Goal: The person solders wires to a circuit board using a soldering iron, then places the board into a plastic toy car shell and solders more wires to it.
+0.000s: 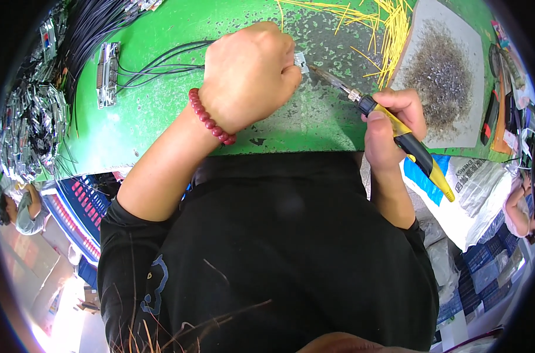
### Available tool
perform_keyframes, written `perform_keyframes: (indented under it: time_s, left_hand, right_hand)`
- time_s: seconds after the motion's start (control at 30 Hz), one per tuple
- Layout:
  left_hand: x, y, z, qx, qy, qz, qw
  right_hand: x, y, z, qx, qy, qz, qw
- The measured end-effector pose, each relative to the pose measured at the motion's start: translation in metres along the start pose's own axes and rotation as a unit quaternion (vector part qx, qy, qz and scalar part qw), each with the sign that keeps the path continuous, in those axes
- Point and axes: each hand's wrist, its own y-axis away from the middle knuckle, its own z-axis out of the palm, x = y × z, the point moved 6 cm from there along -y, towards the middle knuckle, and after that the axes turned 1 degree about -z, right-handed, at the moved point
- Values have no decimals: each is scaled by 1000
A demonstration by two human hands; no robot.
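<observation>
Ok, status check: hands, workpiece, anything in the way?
Left hand closed on small metal part, black wires reaching the hand. Right hand gripping soldering iron, tip close to part, contact unclear. Yellow wires beyond, apart from tip.

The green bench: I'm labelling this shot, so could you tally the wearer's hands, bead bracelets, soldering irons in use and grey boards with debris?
Hands: 2 (left hand, right hand)
Red bead bracelet: 1
Yellow-and-black soldering iron: 1
Grey board: 1
Total: 5
</observation>
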Motion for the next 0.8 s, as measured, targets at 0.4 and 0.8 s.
perform_keyframes:
  time_s: [0.4,0.8]
  left_hand:
    - [-1,0,0,-3,-4,6,1000]
    - [-2,1,0,-9,8,-1,1000]
  right_hand:
    - [-1,-1,-1,3,45,-13,999]
    - [0,1,-2,14,-7,-9,1000]
